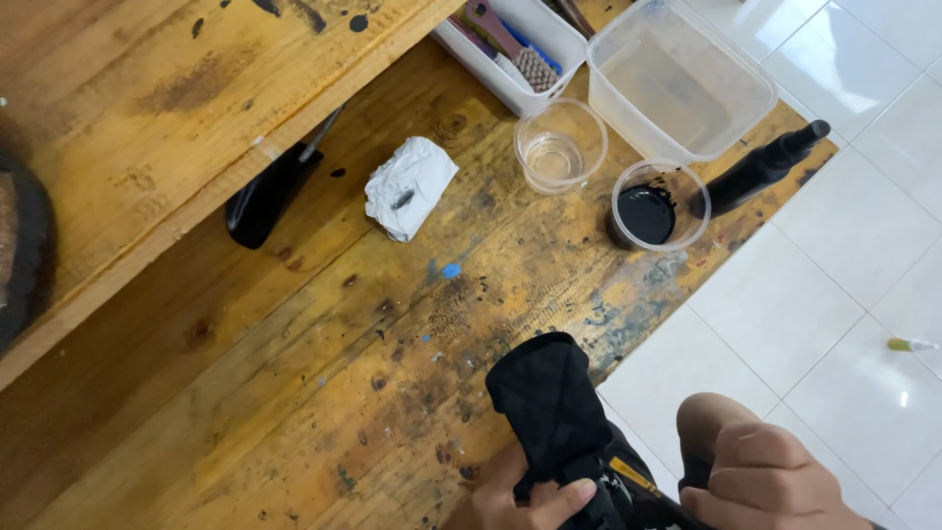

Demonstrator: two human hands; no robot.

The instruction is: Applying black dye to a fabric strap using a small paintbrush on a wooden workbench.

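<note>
Black cloth (pixel 551 402) — soft, crumpled — pinched in left hand (pixel 525 496); right hand (pixel 770 481) fisted, its grip empty.

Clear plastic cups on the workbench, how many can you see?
2. An empty-looking clear cup sits beside the white brush tray; the cup of black liquid stands to its right, near the black bottle.

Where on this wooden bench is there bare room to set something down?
Bare wood lies between the crumpled white cloth and the black fabric the left hand holds. It is crowded near the clear cup, ink cup and plastic tub.
</note>
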